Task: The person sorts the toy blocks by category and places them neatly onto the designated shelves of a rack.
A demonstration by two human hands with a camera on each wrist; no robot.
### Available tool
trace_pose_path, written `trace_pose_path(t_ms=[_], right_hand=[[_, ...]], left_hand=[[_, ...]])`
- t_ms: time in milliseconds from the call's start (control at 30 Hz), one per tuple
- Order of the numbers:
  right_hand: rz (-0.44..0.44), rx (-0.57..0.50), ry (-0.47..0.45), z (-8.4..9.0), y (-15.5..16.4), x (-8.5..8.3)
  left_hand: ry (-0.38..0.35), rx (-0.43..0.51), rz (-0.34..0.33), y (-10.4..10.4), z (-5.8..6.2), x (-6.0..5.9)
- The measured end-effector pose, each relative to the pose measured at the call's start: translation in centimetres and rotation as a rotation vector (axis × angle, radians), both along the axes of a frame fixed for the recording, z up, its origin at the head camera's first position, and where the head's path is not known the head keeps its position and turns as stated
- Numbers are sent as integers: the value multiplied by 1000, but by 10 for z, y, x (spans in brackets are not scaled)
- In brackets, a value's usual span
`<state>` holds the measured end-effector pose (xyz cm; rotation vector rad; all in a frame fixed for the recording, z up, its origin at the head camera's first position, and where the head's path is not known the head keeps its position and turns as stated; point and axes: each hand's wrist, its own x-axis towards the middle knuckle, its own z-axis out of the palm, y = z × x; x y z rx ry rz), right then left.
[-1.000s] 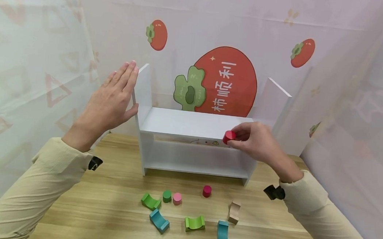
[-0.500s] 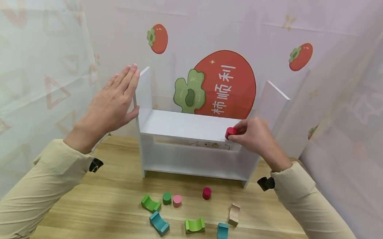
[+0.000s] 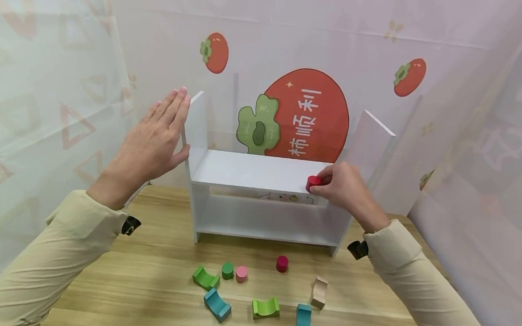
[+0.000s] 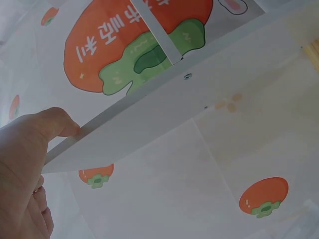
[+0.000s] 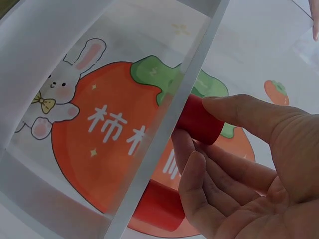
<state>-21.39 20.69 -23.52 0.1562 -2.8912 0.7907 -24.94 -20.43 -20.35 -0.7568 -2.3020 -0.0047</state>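
Item: 1 red cylinder [image 3: 313, 182], likely light, rigid, smooth wood; your right hand [image 3: 342, 188] pinches its round sides at the shelf [image 3: 251, 170] edge, your left hand [image 3: 152, 144] flat against the side panel.

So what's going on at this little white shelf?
A person's right hand pinches a red cylinder at the right end of the white shelf's upper board. The left hand rests flat against the shelf's left side panel. More coloured blocks, including a dark red cylinder, lie on the wooden table in front.
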Motion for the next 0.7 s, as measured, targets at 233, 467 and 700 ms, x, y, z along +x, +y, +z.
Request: trace_pose_path(t_ms=[233,467,700], right_hand=[[-12,-14,23,2,-1,4],[53,-82,157,3,0,22],[144,-58,259,-27,-1,35]], left_hand=[[-4,3,1,-1,-1,-1],[7,-7,7,-1,0,-2],[4,-14,11,-1,-1,-2]])
